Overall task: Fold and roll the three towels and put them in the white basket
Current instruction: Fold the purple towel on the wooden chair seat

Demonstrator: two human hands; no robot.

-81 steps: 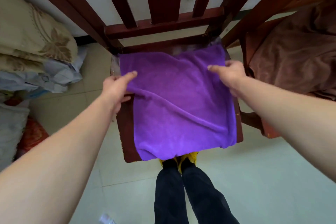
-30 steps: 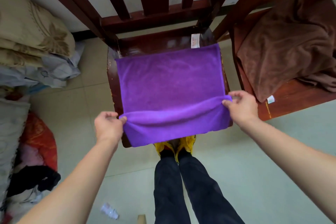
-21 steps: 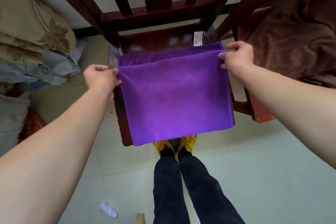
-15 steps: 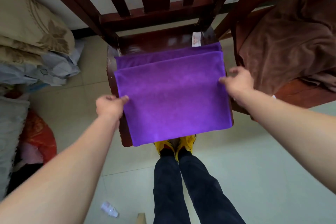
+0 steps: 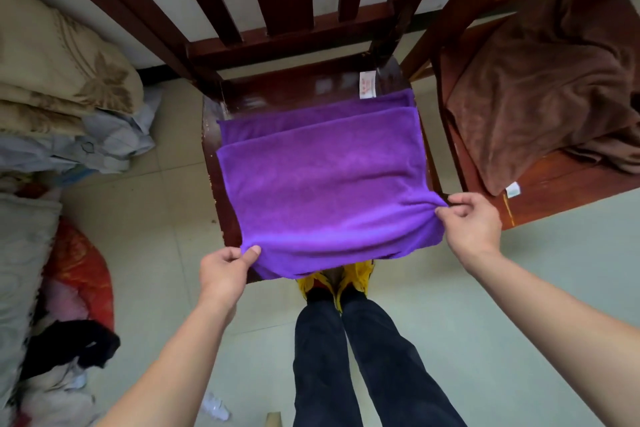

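Wooden chair seat [image 5: 298, 88] carries my purple towel [image 5: 322, 180]. Left hand [image 5: 225, 269] and right hand [image 5: 471, 222] each pinch a near corner closed; its folded length runs grip to grip, the free span lying away from both.

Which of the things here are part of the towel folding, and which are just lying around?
Part of the job:
purple towel, folded on the near chair
left hand and right hand, each pinching a near corner
brown towel on the next chair

Just lying about:
beige bedding
red cloth
black garment
The white basket is not in view.
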